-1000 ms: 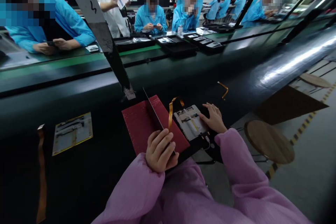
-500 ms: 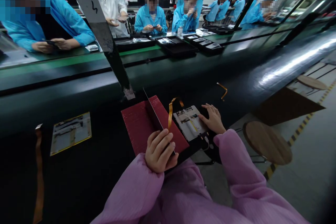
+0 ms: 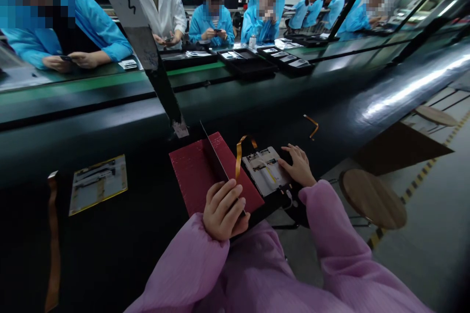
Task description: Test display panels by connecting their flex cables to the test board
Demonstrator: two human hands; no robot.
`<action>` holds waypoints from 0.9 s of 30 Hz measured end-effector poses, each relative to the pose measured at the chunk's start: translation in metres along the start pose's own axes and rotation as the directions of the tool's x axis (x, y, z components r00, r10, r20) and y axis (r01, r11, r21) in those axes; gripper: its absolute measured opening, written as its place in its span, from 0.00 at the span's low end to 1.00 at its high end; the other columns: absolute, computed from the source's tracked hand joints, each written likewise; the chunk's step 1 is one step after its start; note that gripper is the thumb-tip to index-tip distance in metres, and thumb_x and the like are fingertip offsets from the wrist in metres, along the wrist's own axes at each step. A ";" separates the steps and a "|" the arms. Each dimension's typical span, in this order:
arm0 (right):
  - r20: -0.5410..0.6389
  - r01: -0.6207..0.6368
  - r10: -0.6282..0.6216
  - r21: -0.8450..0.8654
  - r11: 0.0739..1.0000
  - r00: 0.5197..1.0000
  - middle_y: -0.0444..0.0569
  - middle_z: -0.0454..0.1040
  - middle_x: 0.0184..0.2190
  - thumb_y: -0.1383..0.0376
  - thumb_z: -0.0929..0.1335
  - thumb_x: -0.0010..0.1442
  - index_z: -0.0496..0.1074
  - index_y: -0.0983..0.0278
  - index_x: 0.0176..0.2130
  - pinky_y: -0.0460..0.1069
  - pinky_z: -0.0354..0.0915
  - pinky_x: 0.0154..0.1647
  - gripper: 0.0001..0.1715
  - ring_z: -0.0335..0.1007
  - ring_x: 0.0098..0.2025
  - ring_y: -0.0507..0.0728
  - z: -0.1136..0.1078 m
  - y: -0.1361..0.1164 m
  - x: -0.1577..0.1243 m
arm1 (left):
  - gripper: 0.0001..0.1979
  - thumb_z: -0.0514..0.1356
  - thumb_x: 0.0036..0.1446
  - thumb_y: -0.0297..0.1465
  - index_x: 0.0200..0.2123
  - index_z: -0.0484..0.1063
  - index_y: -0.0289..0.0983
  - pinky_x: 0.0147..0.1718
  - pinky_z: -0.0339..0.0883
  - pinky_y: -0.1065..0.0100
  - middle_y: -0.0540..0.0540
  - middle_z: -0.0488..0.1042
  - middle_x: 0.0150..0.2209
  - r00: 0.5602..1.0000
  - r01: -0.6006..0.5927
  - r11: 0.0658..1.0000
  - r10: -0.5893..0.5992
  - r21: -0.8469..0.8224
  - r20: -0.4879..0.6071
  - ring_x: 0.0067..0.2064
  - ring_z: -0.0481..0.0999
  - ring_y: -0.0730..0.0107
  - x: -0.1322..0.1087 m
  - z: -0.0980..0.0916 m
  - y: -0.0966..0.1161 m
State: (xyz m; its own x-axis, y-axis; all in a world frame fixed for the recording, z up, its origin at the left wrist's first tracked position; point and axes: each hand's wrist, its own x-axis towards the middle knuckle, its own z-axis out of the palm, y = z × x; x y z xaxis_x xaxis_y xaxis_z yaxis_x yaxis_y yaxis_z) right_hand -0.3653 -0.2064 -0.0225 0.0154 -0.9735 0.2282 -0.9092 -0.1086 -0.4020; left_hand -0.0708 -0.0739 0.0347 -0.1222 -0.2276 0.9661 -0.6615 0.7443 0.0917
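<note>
My left hand (image 3: 224,211) is closed around the near end of a thin dark panel (image 3: 215,159), which stands on edge over a red board (image 3: 189,171). An orange flex cable (image 3: 239,154) arches from behind that hand to a flat pale circuit device (image 3: 265,171) on the right. My right hand (image 3: 299,165) lies on the right edge of this device, fingers spread and stretched out. A short white lead (image 3: 289,199) shows at the device's near corner. What the left fingers cover of the panel is hidden.
Left on the dark bench lie a yellow-edged flat panel (image 3: 98,185) and a long brown flex cable (image 3: 54,244). A small flex cable (image 3: 312,127) lies ahead right. A slanted post (image 3: 157,68) rises ahead. Co-workers and black trays (image 3: 249,69) are across the bench; a stool (image 3: 372,199) stands right.
My hands, the panel and the device stay almost still. Across the bench, the person in white has brought their hands closer together, and the view has shifted slightly.
</note>
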 end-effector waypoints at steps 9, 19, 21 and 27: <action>0.008 0.005 -0.005 0.001 1.000 1.000 0.55 0.62 0.65 0.48 0.64 0.60 0.70 0.60 0.58 0.67 0.49 0.68 0.32 0.49 0.69 0.69 0.000 0.001 0.001 | 0.07 0.55 0.63 0.30 0.40 0.70 0.32 0.51 0.71 0.56 0.39 0.76 0.42 1.000 -0.014 1.000 0.014 0.003 -0.005 0.56 0.74 0.58 0.003 0.000 0.000; -0.019 0.034 -0.034 -0.002 0.999 0.999 0.55 0.63 0.64 0.47 0.63 0.61 0.70 0.59 0.57 0.68 0.51 0.67 0.31 0.51 0.68 0.70 0.001 0.002 0.001 | 0.07 0.55 0.63 0.31 0.39 0.70 0.34 0.49 0.72 0.56 0.40 0.78 0.40 1.000 -0.004 1.000 0.004 0.022 -0.013 0.53 0.77 0.59 0.003 0.000 0.001; -0.021 0.031 -0.031 -0.004 1.000 0.999 0.55 0.63 0.64 0.47 0.63 0.61 0.71 0.60 0.57 0.68 0.51 0.67 0.31 0.51 0.69 0.70 0.001 0.002 0.000 | 0.07 0.55 0.63 0.31 0.39 0.70 0.34 0.49 0.72 0.56 0.40 0.78 0.40 1.000 -0.002 1.000 0.002 0.016 -0.009 0.54 0.76 0.58 0.002 0.000 0.000; -0.005 0.012 -0.011 0.020 1.000 1.000 0.55 0.62 0.65 0.44 0.62 0.61 0.71 0.61 0.57 0.66 0.49 0.68 0.35 0.49 0.69 0.69 -0.001 -0.001 0.000 | 0.07 0.55 0.62 0.30 0.40 0.70 0.34 0.51 0.71 0.56 0.39 0.77 0.42 1.000 -0.004 1.000 0.004 0.001 -0.006 0.56 0.75 0.58 0.002 0.000 0.000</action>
State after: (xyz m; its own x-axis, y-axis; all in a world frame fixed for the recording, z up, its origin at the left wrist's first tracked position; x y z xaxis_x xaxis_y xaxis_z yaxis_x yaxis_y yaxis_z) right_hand -0.3647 -0.2061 -0.0216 0.0239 -0.9713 0.2368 -0.9006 -0.1238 -0.4166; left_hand -0.0714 -0.0745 0.0369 -0.1206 -0.2212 0.9678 -0.6615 0.7448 0.0878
